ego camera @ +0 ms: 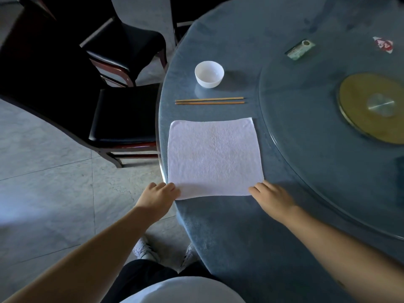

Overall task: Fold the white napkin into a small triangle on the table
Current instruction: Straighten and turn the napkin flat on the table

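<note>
Blue-clothed counter (218,232) fills the right of the frame. Your left hand (158,194) and right hand (271,196) pinch the near corners of the white napkin (214,157), lying flat at centre (unfolded, I judge). Next, carry one corner diagonally toward the chopsticks (209,100).
</note>
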